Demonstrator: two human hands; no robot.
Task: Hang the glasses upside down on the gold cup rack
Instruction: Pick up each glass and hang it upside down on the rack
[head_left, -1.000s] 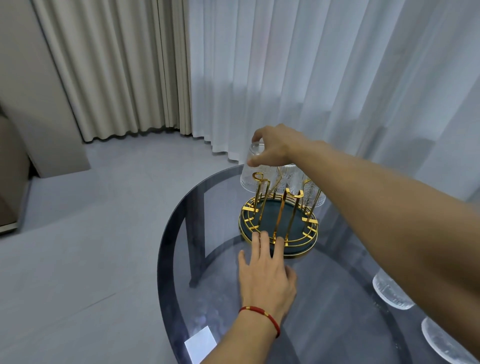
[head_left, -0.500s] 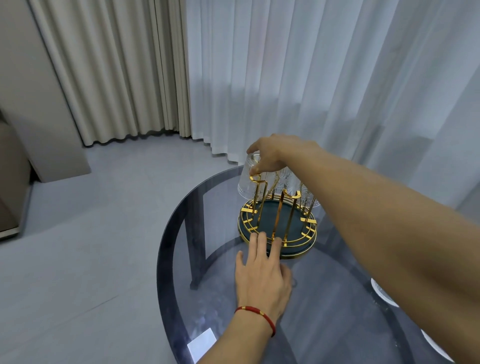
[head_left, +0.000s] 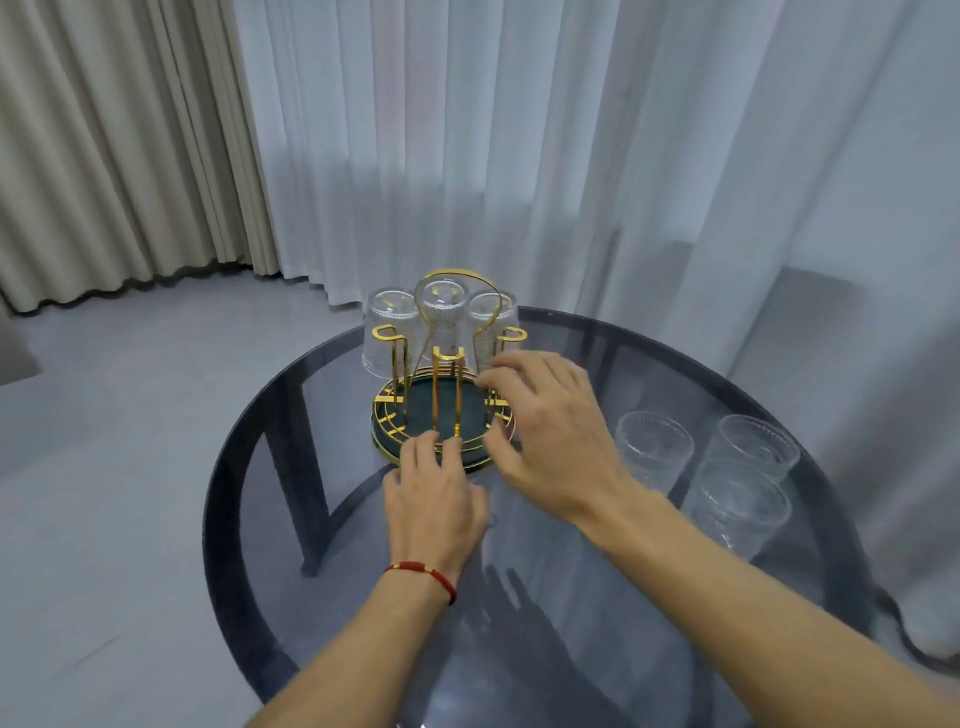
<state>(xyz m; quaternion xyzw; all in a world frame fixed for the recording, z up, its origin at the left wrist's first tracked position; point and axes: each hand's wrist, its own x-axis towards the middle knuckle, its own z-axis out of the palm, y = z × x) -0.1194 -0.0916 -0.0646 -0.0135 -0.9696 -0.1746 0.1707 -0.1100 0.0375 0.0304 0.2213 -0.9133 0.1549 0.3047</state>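
With three glasses (head_left: 393, 332) hung on the far side of the rack (head_left: 441, 410), our right hand (head_left: 550, 436) and left hand (head_left: 434, 499) rest open-fingered and empty at its rim, the upright glasses (head_left: 654, 449) standing right of the rack, nearer our right.

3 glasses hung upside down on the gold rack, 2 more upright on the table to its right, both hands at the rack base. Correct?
Not quite: the head view shows three upright glasses waiting on the table, not two. The rest holds: three glasses hang upside down on the gold rack, with the left hand and right hand at its base.
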